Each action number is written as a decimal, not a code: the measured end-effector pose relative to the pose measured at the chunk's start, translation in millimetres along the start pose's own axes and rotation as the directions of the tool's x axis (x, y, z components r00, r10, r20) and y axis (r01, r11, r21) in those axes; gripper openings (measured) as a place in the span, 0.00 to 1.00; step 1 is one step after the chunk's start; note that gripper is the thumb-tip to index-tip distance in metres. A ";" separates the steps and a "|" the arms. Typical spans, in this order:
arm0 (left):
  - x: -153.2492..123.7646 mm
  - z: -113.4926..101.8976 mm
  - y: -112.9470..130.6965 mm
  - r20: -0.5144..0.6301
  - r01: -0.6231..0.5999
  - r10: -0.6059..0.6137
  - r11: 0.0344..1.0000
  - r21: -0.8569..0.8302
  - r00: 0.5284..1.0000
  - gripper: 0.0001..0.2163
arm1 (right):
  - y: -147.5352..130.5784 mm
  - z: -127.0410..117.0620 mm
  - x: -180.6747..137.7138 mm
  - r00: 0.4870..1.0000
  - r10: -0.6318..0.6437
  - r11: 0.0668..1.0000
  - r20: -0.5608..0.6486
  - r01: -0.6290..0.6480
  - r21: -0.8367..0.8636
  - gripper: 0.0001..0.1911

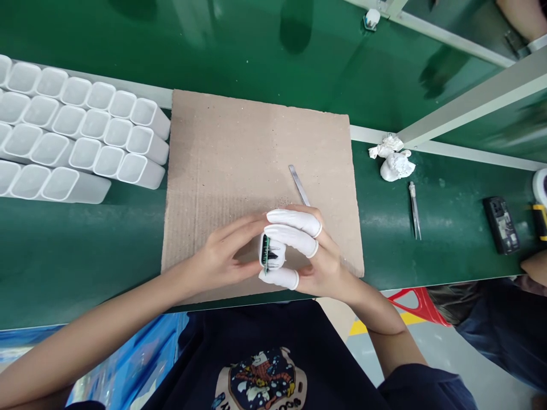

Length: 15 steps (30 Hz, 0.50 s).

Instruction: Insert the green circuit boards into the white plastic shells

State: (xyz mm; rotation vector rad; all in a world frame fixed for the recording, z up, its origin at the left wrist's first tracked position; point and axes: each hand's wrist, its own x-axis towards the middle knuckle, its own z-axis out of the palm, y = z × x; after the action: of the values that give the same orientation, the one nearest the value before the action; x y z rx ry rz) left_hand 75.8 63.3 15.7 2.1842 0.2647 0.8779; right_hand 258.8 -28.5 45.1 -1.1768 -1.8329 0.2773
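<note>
Over the front part of a cardboard sheet (222, 148), both hands meet around a small white housing with a green circuit board (265, 253) in it. Dark slots or pins show along the board. My left hand (228, 250) grips it from the left, its thumb and fingers closed on the near and far sides. White finger cots cover three digits of my right hand (318, 253), which closes on the housing's right side. The fingers hide part of the housing. Just beyond my right hand lies a pair of metal tweezers (298, 183) on the cardboard, its lower end covered by the hand.
Rows of white open-topped containers (77, 122) stand at the left. Right of the cardboard are crumpled white lumps (396, 165), a second pair of tweezers (415, 210) and a black device (501, 225). A metal frame post (470, 102) rises there. Another person sits at the far right.
</note>
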 end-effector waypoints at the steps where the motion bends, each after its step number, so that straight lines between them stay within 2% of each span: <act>1: 0.1 -0.6 0.0 0.000 0.007 -0.007 1.000 0.000 1.000 0.24 | 0.1 -1.6 0.3 0.999 0.009 1.000 0.033 -0.010 0.015 0.32; 4: 3.0 -1.7 0.2 -0.028 0.034 -0.034 0.999 -0.017 0.999 0.24 | 1.1 -5.2 -2.3 0.994 0.083 0.988 0.073 -0.092 0.124 0.41; 6: 6.2 -1.7 -0.2 -0.064 0.022 -0.021 1.000 0.015 0.998 0.23 | 2.1 -5.2 -6.0 0.973 0.222 0.947 0.058 -0.229 0.224 0.43; 9: 9.9 -1.1 -2.0 -0.126 -0.049 0.066 0.990 0.134 0.990 0.21 | 2.3 -2.5 -9.3 0.885 0.440 0.815 0.150 -0.464 0.347 0.42; 12: 9.8 -0.4 -5.0 -0.158 -0.114 0.153 0.965 0.236 0.975 0.20 | 0.7 0.3 -6.9 0.816 0.501 0.681 0.288 -0.577 0.450 0.39; 15: 5.9 0.2 -8.0 -0.143 -0.123 0.170 0.949 0.290 0.975 0.21 | -0.9 1.8 -3.4 0.799 0.518 0.623 0.306 -0.598 0.504 0.36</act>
State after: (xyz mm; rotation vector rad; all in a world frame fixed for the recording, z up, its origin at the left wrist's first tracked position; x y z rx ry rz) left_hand 80.9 71.3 12.9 2.4179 0.3278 1.1709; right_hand 257.3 -31.2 42.7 -1.2592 -1.2626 1.2227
